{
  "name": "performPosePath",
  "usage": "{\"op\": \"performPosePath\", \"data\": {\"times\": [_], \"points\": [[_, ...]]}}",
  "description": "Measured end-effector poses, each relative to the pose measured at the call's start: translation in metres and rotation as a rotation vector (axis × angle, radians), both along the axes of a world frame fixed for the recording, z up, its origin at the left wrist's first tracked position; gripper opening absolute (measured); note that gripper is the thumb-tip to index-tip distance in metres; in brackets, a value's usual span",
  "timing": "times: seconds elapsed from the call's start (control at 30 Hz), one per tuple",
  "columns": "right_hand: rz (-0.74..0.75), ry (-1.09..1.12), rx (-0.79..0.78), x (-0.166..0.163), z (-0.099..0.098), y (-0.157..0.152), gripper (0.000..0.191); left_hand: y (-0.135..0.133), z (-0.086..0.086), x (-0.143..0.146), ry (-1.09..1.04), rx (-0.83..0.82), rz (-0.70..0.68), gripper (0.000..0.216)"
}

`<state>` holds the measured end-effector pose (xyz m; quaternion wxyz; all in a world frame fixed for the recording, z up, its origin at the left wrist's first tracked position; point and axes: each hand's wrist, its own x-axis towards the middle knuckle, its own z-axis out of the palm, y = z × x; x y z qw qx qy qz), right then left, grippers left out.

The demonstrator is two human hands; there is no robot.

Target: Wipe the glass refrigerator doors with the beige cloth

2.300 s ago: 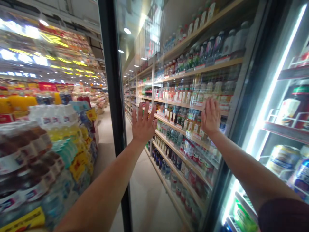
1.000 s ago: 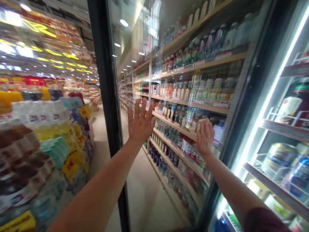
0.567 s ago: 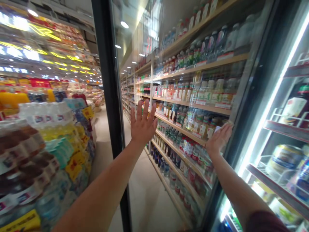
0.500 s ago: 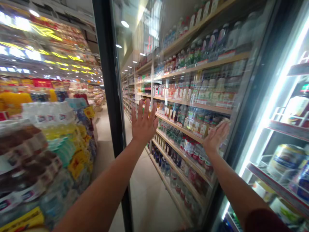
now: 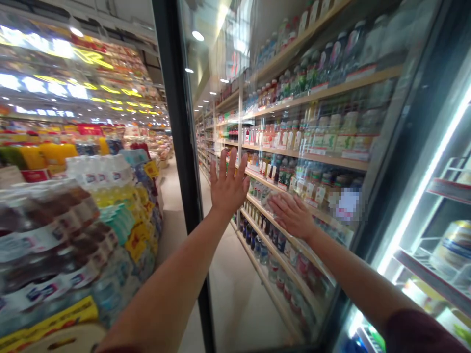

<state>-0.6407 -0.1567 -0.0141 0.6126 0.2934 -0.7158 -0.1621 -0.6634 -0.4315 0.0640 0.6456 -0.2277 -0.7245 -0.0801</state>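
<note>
A glass cooler door (image 5: 178, 122) with a black frame stands swung open in front of me. My left hand (image 5: 228, 189) lies with spread fingers against its glass and holds nothing. Lower and to the right, my right hand (image 5: 292, 213) presses a pale cloth (image 5: 269, 200) to the same pane. Only a strip of the cloth shows past the fingertips; the palm and fingers hide the rest. Bottles on shelves appear in the glass behind both hands.
Stacked packs of bottled drinks (image 5: 47, 245) crowd the left side, with yellow signs (image 5: 138, 240) among them. On the right are lit cooler shelves (image 5: 434, 279) holding cans. An aisle floor (image 5: 171, 196) runs back beyond the door frame.
My right hand has slid left across the glass with the cloth, from near the door's right edge toward my left hand. My left hand stays on the pane; the view has shifted slightly.
</note>
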Motion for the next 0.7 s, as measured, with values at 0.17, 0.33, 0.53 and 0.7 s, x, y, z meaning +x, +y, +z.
{"op": "performPosePath", "data": {"times": [0.17,0.33,0.53,0.7], "points": [[-0.098,0.071,-0.321,-0.003,0.028,0.015,0.064,0.000,-0.001,0.000,0.016,-0.010,0.021,0.066],[-0.071,0.057,-0.161,0.000,0.014,-0.005,0.065,0.000,-0.001,0.001,0.014,-0.011,0.042,0.068],[-0.073,0.060,-0.254,0.002,0.011,0.002,0.069,0.000,-0.002,0.001,-0.004,-0.013,0.032,0.071],[-0.045,0.061,-0.229,0.006,-0.015,-0.008,0.069,0.000,-0.001,0.002,0.012,-0.013,0.030,0.069]]}}
